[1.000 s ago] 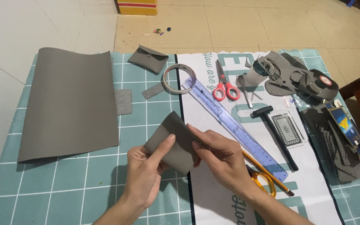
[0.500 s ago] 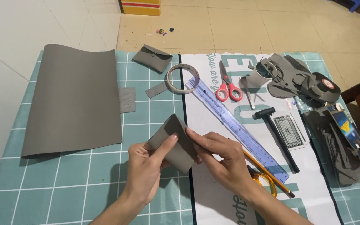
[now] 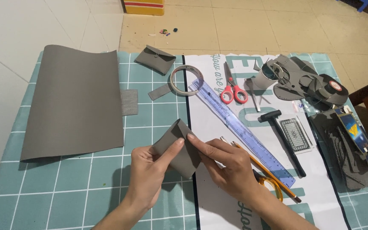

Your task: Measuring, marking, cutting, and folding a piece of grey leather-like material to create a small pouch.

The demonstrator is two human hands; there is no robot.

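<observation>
Both of my hands hold a small folded piece of grey leather [image 3: 176, 145] just above the teal cutting mat [image 3: 86, 183]. My left hand [image 3: 150, 174] pinches its left side, the thumb lying across the fold. My right hand [image 3: 226, 164] presses its right edge with the fingertips. The piece is bent into a tent-like fold with its peak pointing away from me.
A large grey leather sheet [image 3: 75, 100] lies at the left. A grey pouch [image 3: 155, 59], tape ring [image 3: 186, 80], blue ruler [image 3: 243, 132], red scissors [image 3: 231, 90], black hammer [image 3: 284, 138], pencils [image 3: 269, 170] and a heap of grey leather parts [image 3: 303, 83] lie around.
The camera view has shifted slightly. My hands stay on the folded grey piece, with my left thumb moved further across the fold.
</observation>
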